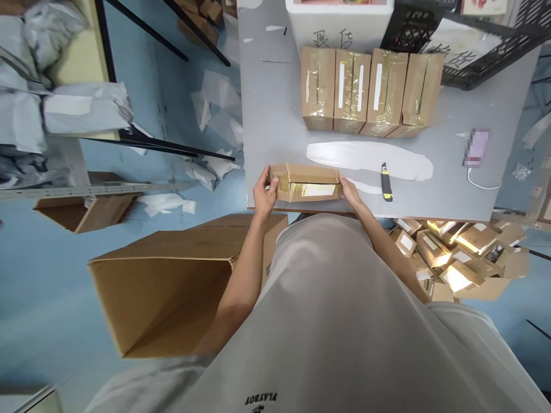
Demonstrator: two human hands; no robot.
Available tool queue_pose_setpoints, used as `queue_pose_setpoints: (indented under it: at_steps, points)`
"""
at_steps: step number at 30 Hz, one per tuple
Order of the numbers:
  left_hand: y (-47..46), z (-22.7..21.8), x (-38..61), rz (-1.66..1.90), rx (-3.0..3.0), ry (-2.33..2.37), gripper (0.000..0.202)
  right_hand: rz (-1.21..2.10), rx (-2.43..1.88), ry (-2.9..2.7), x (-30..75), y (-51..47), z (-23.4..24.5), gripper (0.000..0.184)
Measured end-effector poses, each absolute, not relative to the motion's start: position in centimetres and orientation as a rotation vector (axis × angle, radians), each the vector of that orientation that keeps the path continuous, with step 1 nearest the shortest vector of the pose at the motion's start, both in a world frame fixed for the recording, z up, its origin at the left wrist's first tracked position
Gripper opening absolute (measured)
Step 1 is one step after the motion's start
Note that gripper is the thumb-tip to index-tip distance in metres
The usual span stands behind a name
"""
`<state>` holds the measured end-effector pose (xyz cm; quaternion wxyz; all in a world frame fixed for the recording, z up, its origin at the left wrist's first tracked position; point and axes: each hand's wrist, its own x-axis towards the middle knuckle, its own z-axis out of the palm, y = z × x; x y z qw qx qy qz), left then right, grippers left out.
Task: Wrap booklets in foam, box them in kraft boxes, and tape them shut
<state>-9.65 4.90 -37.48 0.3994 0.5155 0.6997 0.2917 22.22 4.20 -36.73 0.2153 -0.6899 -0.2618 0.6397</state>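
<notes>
A small taped cardboard box (306, 182) with a white label lies at the near edge of the grey table (267, 115). My left hand (264, 192) grips its left end, fingers wrapped over the top. My right hand (350, 194) holds its right end, fingers closed against the side. A utility knife (386, 182) with a yellow tip lies just right of the box, beside a long white strip (370, 158) on the table.
Several taped boxes (370, 92) stand in a row at the table's back, before a white foam box (340, 23) and a black crate (469, 40). A large open carton (172, 281) stands on the floor at left. Many small labelled boxes (456, 258) are piled at right.
</notes>
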Motion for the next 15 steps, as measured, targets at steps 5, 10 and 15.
queue_pose_setpoints:
  at_steps: [5, 10, 15]
  points:
    - [5.6, -39.6, -7.1, 0.731, 1.217, 1.597, 0.117, 1.466, -1.988, -0.892, 25.1, 4.0, -33.7, 0.064]
    - [6.4, -43.2, -1.9, 0.644, 0.990, 1.402, 0.104, 1.208, -2.098, -1.123, 28.5, 2.9, -31.4, 0.057]
    - [6.7, -42.8, -1.5, 0.654, 0.969, 1.488, 0.080, 1.195, -2.099, -1.097, 27.8, 2.6, -31.7, 0.053]
